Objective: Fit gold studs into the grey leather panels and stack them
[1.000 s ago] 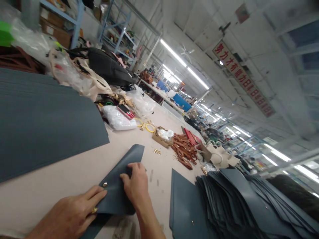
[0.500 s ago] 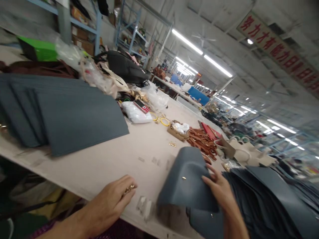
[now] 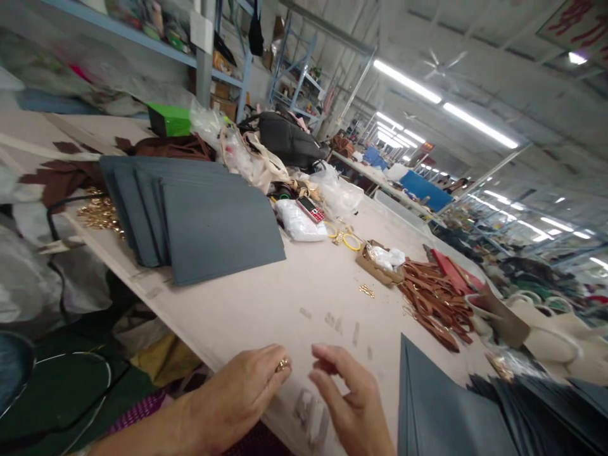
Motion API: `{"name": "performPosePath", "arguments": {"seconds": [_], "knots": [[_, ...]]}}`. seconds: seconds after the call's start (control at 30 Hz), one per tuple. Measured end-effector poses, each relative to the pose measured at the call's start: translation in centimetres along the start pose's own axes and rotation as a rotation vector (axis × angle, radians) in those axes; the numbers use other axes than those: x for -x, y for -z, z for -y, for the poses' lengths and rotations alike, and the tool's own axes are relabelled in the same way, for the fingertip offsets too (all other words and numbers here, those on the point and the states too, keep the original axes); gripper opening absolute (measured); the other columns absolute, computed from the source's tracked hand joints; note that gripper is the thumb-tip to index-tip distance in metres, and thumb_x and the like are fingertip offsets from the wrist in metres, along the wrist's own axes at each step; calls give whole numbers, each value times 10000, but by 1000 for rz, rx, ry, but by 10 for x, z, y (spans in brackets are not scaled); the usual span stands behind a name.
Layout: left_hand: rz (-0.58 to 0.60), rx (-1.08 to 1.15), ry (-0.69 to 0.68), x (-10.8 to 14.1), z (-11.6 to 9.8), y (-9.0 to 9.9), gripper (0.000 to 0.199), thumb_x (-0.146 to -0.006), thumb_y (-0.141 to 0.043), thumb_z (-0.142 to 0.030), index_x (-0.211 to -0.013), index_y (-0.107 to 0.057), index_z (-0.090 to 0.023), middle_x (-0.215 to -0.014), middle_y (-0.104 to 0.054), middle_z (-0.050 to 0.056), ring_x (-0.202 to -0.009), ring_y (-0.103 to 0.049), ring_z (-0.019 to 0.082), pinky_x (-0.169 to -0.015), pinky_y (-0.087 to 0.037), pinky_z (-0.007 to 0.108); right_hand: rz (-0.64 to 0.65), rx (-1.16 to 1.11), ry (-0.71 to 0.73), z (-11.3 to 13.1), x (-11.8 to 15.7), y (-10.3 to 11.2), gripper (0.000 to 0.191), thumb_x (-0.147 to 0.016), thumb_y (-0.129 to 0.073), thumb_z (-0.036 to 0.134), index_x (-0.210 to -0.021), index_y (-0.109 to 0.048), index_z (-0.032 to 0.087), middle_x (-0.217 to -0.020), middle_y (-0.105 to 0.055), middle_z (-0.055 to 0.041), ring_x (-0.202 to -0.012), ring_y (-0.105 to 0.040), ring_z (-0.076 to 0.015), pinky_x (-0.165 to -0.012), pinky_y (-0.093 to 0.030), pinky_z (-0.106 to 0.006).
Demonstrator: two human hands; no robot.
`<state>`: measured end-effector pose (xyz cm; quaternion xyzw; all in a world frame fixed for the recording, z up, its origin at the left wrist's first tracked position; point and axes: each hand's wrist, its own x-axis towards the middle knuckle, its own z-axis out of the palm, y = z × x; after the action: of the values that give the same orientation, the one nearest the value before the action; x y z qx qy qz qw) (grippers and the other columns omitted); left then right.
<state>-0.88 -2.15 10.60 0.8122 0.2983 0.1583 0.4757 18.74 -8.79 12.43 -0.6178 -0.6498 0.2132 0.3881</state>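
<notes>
My left hand [image 3: 247,386] is closed around several small gold metal fittings [image 3: 282,365], which peek out between thumb and forefinger. Just right of it, my right hand [image 3: 349,396] has its thumb and fingers apart, with nothing seen between them. Both hands are over the front edge of the pale worktable [image 3: 266,310]. Beside my right hand lies a dark blue-grey leather panel [image 3: 441,399], partly cut off by the frame's lower edge. A stack of similar panels [image 3: 218,221] stands to the left, near a heap of gold fittings [image 3: 101,212].
Ahead lie a few gold pieces [image 3: 367,291], a small cardboard box [image 3: 380,269] with white plastic, and brown leather straps [image 3: 434,297]. A red phone [image 3: 310,209] rests on a white packet [image 3: 297,223]. Farther back are a black bag [image 3: 292,139] and a green box [image 3: 168,120].
My right hand has let go of the blue-grey leather panel and moved left, close to my left hand. The panel now lies flat at right. The view has turned left.
</notes>
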Motion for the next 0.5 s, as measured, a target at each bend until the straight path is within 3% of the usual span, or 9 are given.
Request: {"name": "performPosePath", "arguments": {"seconds": [0.1, 0.17, 0.23, 0.4, 0.5], "knots": [[-64, -7, 79, 7, 5, 8, 258, -959, -316, -215, -935, -573, -213, -948, -661, 43, -881, -613, 199, -793, -427, 301, 118, -97, 245, 17, -23, -42, 199, -869, -576, 151, -979, -700, 260, -831, -704, -31, -761, -660, -162, -686, -538, -252], [-111, -35, 124, 12, 10, 17, 247, -912, -332, -155, -924, -574, -205, -946, -669, 54, -867, -620, 204, -764, -426, 301, 140, -131, 320, 17, -33, -61, 191, -873, -555, 133, -908, -697, 256, -784, -696, -28, -732, -654, -162, -663, -528, -251], [-162, -50, 181, 18, 16, 28, 245, -887, -329, -135, -875, -564, -203, -895, -670, 52, -816, -622, 203, -714, -415, 297, 155, -174, 300, 12, -43, -77, 155, -868, -568, 160, -842, -691, 252, -721, -686, -16, -674, -640, -160, -633, -512, -248], [-354, 192, 276, 39, 38, 52, 283, -924, -347, -324, -903, -607, -214, -848, -666, 22, -842, -609, 196, -745, -408, 278, 182, -245, 14, 9, -90, -110, 137, -860, -603, 319, -800, -675, 220, -674, -665, -2, -621, -615, -164, -596, -484, -245], [-512, 438, 384, 53, 66, 56, 349, -881, -425, -436, -1073, -601, -203, -705, -599, -25, -701, -561, 176, -664, -400, 269, 114, -126, 102, 16, -138, -130, 169, -888, -559, 311, -916, -679, 195, -825, -698, -41, -757, -634, -185, -695, -484, -270]]}}
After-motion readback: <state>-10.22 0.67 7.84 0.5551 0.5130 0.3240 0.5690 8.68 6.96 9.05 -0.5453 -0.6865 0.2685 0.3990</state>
